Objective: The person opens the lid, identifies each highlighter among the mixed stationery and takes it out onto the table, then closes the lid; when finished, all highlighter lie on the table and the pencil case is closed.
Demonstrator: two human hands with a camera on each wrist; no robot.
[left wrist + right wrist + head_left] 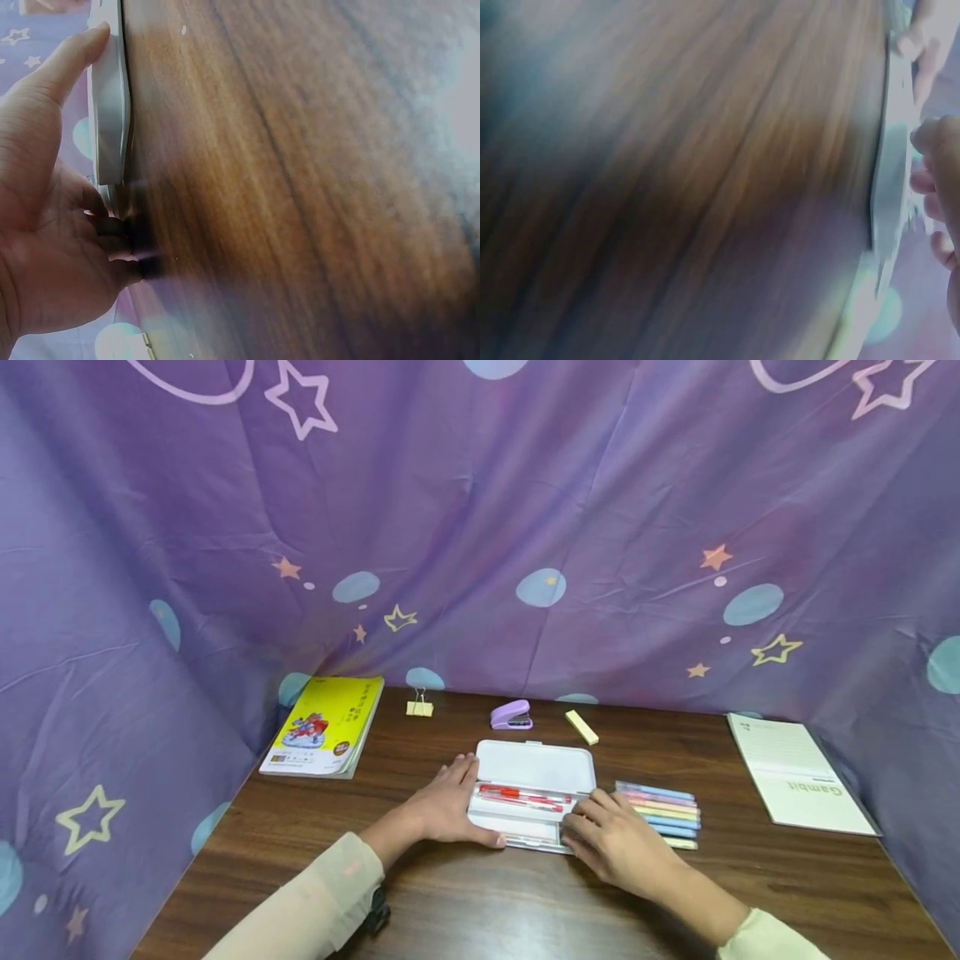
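An open white pencil case (536, 764) lies on the table in the head view, its lid tipped back. Two red pens (513, 793) lie in its rear compartment. My left hand (448, 810) spans the case's left end, thumb at the front edge and extended fingers beside the lid hinge. In the left wrist view the thumb (94, 45) touches the case's front wall (112, 127). Over the case's right end is my right hand (615, 843), fingers bent downward. Whatever lies under those fingers is hidden. Beside it lies a row of pastel pens (667, 810).
Behind the case stand a yellow binder clip (419, 707), a purple stapler (512, 716) and a pale yellow bar (582, 727). A yellow book (322, 727) lies at the left, an open notepad (802, 777) at the right. A purple curtain (480, 527) encloses the table.
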